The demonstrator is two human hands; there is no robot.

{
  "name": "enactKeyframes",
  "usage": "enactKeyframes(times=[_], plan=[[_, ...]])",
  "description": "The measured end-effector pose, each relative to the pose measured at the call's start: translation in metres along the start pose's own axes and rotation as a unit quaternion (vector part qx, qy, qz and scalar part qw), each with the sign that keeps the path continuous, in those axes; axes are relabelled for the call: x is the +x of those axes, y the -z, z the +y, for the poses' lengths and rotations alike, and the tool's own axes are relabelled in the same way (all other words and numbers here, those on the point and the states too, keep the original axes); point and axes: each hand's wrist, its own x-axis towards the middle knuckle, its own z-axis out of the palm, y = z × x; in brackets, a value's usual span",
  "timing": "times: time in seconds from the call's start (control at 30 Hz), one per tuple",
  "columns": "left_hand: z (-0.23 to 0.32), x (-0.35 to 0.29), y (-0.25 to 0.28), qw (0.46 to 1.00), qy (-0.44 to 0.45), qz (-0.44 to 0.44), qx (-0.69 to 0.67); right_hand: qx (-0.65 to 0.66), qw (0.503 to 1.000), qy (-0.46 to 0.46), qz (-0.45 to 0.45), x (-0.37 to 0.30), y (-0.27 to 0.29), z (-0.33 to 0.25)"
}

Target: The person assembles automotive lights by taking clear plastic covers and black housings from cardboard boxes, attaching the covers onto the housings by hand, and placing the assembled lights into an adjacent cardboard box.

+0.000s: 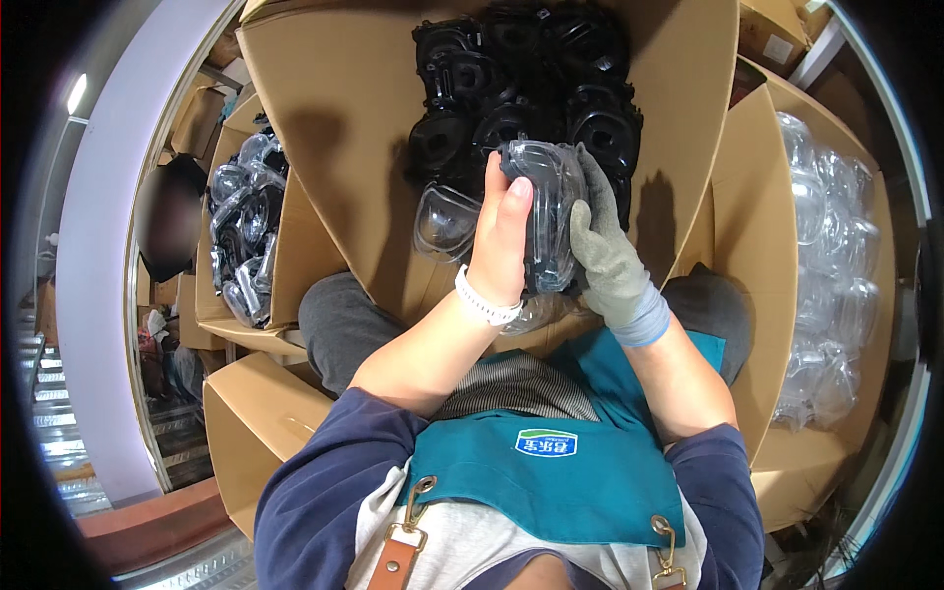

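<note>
Between my two hands is a clear plastic shell with a dark part inside it (551, 221), held upright in front of me. My bare left hand (502, 236), with a white wristband, presses its left side, thumb toward me. On the opposite side, my right hand (606, 261) in a grey glove is closed against it. Beyond my hands, several black plastic housings (472, 84) sit in rows inside a large open cardboard box (329, 108). A loose clear shell (445, 221) lies left of my left hand. Another clear shell (536, 313) shows partly below the held one.
At the left stands a cardboard box holding mixed clear and black plastic parts (246, 216). To the right, another tall box contains stacked clear shells (826, 285). An open box flap (261, 413) rises near my left elbow. My knees flank the large box.
</note>
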Motion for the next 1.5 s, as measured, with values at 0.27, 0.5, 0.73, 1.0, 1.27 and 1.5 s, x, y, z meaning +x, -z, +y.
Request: enactKeyframes(times=[0.27, 0.5, 0.73, 1.0, 1.27, 1.5], plan=[[0.011, 0.002, 0.002, 0.916, -0.043, -0.007, 0.399, -0.495, 0.764, 0.322, 0.262, 0.006, 0.012, 0.008], [0.007, 0.026, 0.005, 0.963, 0.094, 0.242, -0.071, -0.47, 0.782, 0.387, 0.136, -0.007, -0.003, -0.003], [0.013, 0.031, 0.016, 0.95, 0.039, 0.226, -0.21, -0.134, 0.985, 0.102, 0.041, -0.007, -0.002, 0.004], [0.001, 0.029, 0.018, 0.919, 0.11, 0.284, -0.249, -0.193, 0.968, 0.16, 0.005, -0.001, 0.004, 0.002], [-0.018, 0.026, 0.062, 0.961, -0.012, 0.226, -0.157, -0.1, 0.982, 0.139, 0.073, -0.01, 0.0, -0.02], [-0.029, 0.01, 0.069, 0.992, -0.061, 0.077, -0.086, -0.136, 0.978, 0.155, 0.011, -0.015, 0.006, -0.03]])
